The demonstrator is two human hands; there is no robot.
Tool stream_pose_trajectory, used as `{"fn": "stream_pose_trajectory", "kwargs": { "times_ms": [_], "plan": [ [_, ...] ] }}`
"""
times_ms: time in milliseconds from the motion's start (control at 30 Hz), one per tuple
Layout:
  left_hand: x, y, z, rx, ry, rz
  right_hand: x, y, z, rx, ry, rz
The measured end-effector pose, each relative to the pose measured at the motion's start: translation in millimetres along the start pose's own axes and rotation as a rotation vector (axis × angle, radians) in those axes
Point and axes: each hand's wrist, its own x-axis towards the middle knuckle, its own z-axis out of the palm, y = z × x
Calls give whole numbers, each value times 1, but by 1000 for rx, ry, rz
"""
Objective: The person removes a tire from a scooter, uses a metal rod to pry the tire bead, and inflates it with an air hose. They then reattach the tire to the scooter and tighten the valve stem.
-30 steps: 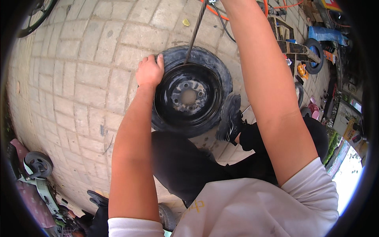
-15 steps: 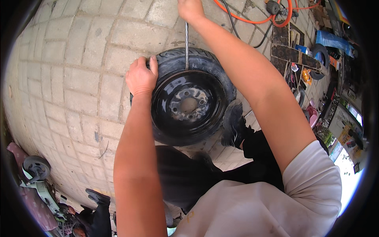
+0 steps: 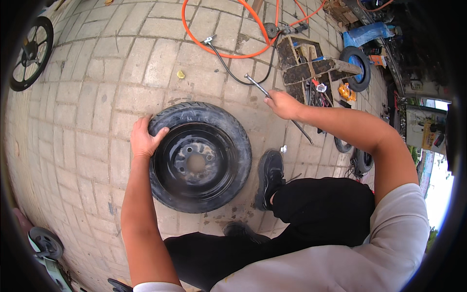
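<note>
On the paving in front of me lies a black tire (image 3: 234, 146) fitted on a black steel wheel rim (image 3: 197, 163) with several bolt holes. My left hand (image 3: 143, 138) grips the tire's left edge, the thumb over the sidewall and the fingers round the outer tread. Up and to the right of the wheel, my right hand (image 3: 284, 104) is closed round a long metal tire lever (image 3: 258, 85). The lever slants in the air, apart from the tire. My shoe (image 3: 270, 177) stands just right of the wheel.
An orange air hose (image 3: 228, 56) with a black end loops beyond the wheel. A dirty tool tray (image 3: 297, 73) and a small tire (image 3: 357, 68) are at the right. A spoked wheel (image 3: 31, 53) lies far left. A small white piece (image 3: 283, 149) is near my shoe.
The tire lever has come away from between tire and rim, and my right hand has carried it to the right. My left hand stays on the tire's left edge. My view has shifted.
</note>
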Motion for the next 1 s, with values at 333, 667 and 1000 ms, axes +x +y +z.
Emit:
{"fn": "stream_pose_trajectory", "kwargs": {
  "times_ms": [333, 667, 1000],
  "plan": [
    [-12, 37, 3, 325, -137, -66, 224, -64, 19, 123, 323, -170],
    [-18, 42, 8, 392, -61, -143, 42, -81, 13, 1261, -58, -321],
    [-128, 205, 71, -11, 213, -540, -71, -100, 17, 1237, -610, -703]
  ]
}}
